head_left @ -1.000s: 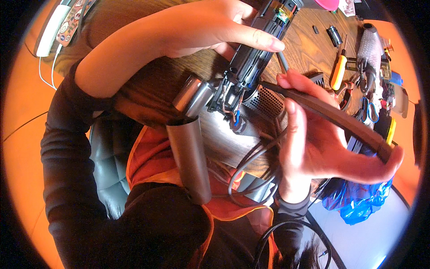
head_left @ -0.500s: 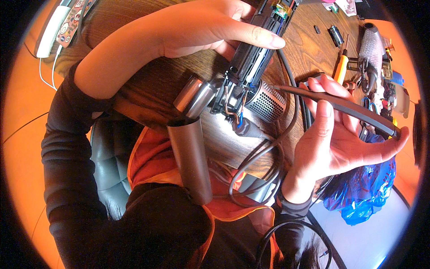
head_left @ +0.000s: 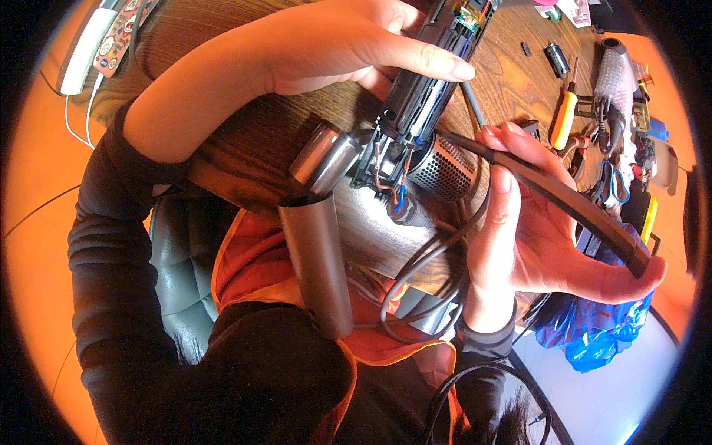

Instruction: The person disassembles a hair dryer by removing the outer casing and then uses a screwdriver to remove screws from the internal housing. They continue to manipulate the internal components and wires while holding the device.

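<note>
My left hand [head_left: 363, 52] is wrapped round the black inner frame of an opened hair styler [head_left: 426, 93], thumb across its front. Bare wires, brown and blue, show at the frame's lower end. Dark, tapered tweezers [head_left: 556, 189] are in my right hand [head_left: 519, 237], gripped between thumb and fingers, with the blunt end against one outstretched finger. Their fine tip is beside the frame's lower end, just above a perforated metal cylinder [head_left: 445, 174]; whether it touches cannot be told. Left of the wires is a shiny metal sleeve [head_left: 322, 157], and below it a brown tube [head_left: 317, 267].
A looped grey cable [head_left: 415, 278] hangs under the frame. At right on the wooden table [head_left: 512, 104] are a yellow-handled screwdriver [head_left: 565, 119], a small black cylinder [head_left: 555, 59] and a bubble-wrapped device [head_left: 614, 81]. A blue plastic bag [head_left: 593, 337] is at lower right.
My right hand has shifted left and slightly down with the tweezers, bringing their tip closer to the frame's wired end. The left hand and the frame have barely moved.
</note>
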Action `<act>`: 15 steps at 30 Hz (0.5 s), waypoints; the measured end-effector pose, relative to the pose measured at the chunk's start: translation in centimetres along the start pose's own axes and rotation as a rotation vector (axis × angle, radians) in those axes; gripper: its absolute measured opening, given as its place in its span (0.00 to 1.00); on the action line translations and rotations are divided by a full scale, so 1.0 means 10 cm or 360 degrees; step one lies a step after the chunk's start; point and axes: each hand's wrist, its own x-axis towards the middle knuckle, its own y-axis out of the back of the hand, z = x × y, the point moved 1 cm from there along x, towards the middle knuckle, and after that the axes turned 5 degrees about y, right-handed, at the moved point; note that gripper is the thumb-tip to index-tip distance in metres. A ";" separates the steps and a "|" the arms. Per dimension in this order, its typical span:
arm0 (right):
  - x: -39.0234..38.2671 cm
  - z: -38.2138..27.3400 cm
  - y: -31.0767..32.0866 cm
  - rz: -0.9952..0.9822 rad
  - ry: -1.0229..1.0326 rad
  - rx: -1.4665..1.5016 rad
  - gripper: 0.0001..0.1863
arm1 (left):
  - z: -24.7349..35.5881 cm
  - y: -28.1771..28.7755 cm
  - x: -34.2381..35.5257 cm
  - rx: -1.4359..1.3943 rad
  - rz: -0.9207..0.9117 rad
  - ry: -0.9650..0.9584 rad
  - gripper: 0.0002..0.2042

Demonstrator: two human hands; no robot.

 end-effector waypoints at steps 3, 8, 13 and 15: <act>-0.03 -0.06 -0.01 0.0126 -0.0014 0.0043 0.13 | 0.00 0.01 -0.03 -0.0035 -0.0064 -0.0087 0.15; -0.01 -0.05 -0.03 0.0023 0.0033 -0.0028 0.13 | 0.02 0.02 -0.07 -0.0047 -0.0155 -0.0146 0.15; 0.01 -0.06 0.02 -0.0162 0.0020 -0.0163 0.14 | 0.04 -0.01 -0.02 0.0084 0.0054 0.0039 0.15; 0.01 -0.05 0.02 -0.0167 0.0018 -0.0102 0.14 | 0.02 -0.02 -0.01 0.0036 -0.0007 -0.0018 0.15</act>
